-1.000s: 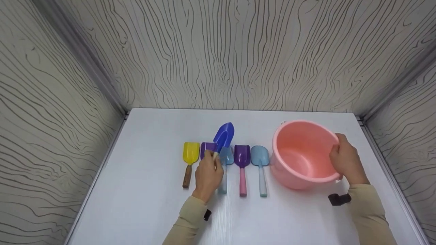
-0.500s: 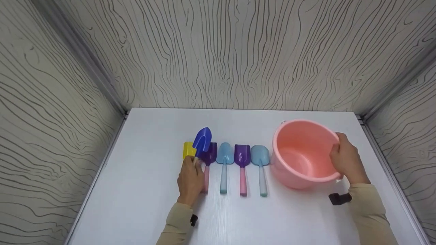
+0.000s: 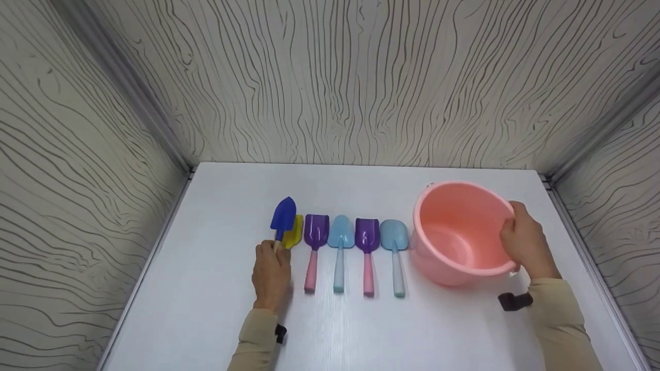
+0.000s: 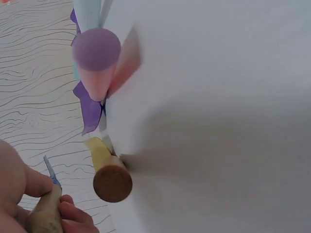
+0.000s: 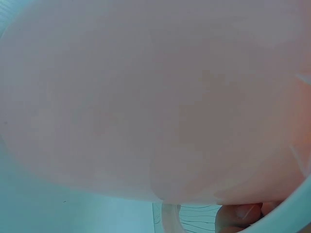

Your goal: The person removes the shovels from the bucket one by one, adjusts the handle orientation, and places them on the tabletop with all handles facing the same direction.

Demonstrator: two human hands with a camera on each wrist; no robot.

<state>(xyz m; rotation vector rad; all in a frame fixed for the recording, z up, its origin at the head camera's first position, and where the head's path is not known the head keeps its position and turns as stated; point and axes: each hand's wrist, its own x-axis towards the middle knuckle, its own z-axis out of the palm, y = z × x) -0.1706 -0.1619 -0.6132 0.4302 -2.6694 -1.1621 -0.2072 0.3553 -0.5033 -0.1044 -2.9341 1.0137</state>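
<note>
A trowel with a pointed blue blade [image 3: 284, 214] is held by its pale wooden handle [image 4: 47, 211] in my left hand [image 3: 271, 273]. It hangs over the yellow shovel [image 3: 295, 233], hiding part of it; that shovel's brown handle end [image 4: 112, 183] shows in the left wrist view. My right hand [image 3: 526, 239] grips the right rim of a pink bucket [image 3: 438, 265], which tilts slightly and shows its bare inside. In the right wrist view the bucket's wall [image 5: 146, 107] fills most of the picture, with a few fingers [image 5: 238, 216] below it.
Right of the yellow shovel lie a purple shovel with a pink handle [image 3: 316, 232], a light blue shovel [image 3: 341, 234], a second purple shovel [image 3: 367, 237] and another light blue shovel [image 3: 394, 237] beside the bucket. A wood-patterned wall [image 3: 330, 93] stands behind the white table [image 3: 206, 288].
My left hand has carried the blue trowel leftward, from above the middle shovels to above the yellow one. The right hand and bucket have stayed in place.
</note>
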